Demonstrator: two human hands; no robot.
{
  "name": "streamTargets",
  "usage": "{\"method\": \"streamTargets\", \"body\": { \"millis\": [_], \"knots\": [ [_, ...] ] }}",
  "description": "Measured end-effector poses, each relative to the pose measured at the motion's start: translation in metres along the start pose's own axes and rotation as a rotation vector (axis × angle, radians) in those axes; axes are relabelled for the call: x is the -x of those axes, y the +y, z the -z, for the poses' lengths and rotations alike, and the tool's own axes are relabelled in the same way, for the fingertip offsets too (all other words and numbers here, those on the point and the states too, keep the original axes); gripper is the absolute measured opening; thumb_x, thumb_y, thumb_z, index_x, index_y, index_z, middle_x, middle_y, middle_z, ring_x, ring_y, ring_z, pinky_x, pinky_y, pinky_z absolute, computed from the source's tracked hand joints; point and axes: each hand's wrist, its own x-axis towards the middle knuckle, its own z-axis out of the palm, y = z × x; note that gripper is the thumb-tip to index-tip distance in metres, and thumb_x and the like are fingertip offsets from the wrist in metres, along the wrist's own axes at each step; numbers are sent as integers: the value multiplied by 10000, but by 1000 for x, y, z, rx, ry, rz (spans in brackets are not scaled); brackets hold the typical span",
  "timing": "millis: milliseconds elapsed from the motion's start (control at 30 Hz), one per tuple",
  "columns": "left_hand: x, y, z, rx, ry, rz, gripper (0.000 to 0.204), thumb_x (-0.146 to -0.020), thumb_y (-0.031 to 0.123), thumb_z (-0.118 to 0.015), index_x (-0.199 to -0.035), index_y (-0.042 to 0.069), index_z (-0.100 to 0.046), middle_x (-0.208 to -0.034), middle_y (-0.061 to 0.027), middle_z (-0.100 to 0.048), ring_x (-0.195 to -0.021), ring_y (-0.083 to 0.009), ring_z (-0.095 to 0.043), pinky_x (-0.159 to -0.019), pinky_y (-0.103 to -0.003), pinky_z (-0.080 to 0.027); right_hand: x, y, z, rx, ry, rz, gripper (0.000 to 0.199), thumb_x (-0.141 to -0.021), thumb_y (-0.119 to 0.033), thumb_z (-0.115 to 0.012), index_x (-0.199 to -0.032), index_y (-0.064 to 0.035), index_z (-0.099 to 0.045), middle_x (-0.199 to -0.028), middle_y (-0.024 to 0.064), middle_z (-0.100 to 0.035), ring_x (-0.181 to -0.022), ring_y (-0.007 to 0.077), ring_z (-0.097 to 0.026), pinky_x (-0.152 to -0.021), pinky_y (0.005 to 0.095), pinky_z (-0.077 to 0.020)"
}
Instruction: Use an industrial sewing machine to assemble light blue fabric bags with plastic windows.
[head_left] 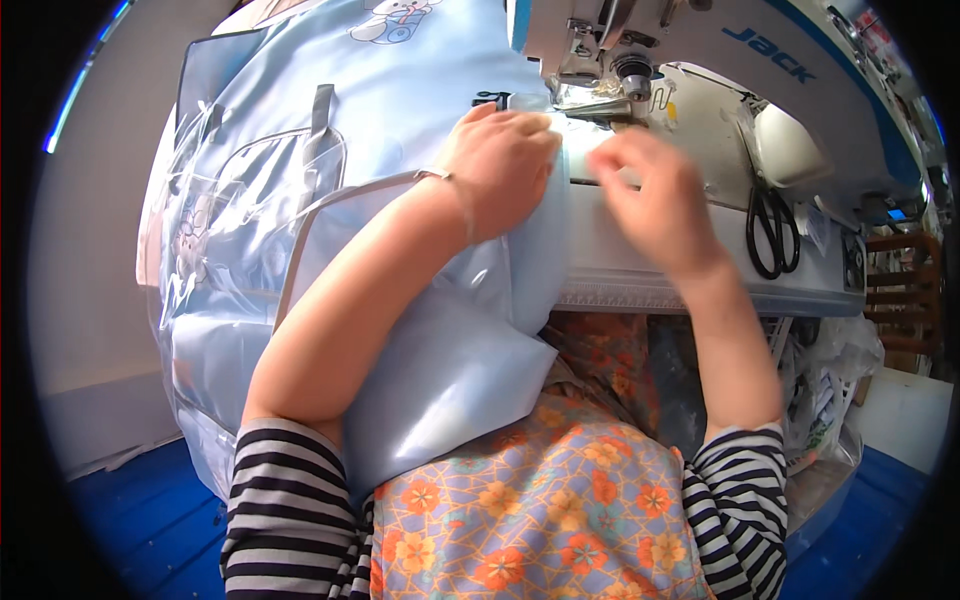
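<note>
My left hand [503,168] lies over the right edge of a light blue fabric piece [400,75], its fingers bent down and closed on the cloth; the fingertips are partly hidden. Just beyond it is a black plastic buckle [490,101]. To the right, beside the sewing machine's needle area, my right hand [655,205] is raised with curled fingers, thumb and forefinger close together. Motion smears it, and anything pinched there is too small to make out. Behind the hands stands the sewing machine [700,45], with a metal attachment [597,110] on its bed.
Black-handled scissors [772,235] lie at the right on the machine table. Along the table's front runs a ruler strip [630,300]. Clear plastic [215,330] and grey-trimmed pockets cover the fabric at left. Plastic bags [845,350] sit below the table at right.
</note>
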Motion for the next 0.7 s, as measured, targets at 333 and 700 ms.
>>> {"method": "streamTargets", "body": {
  "millis": [333, 700],
  "knots": [
    [194, 76, 160, 311, -438, 315, 745, -713, 278, -753, -1341, -12, -477, -1419, -268, -414, -1322, -419, -406, -1105, -520, -291, 96, -51, -45, 262, -96, 264, 408, -823, -69, -571, -1230, -88, -603, -1379, 135, -520, -1282, 313, -481, -1076, 466, -360],
    [404, 127, 160, -255, -212, 756, 388, -665, -25, -636, -1050, 29, -632, -1005, -162, -627, -914, -321, -627, -819, -417, -508, 73, -74, -67, 144, 28, 444, 266, -817, -141, -583, -1054, -26, -624, -1269, 165, -576, -1227, 344, -520, -1065, 509, -373]
  ]
}}
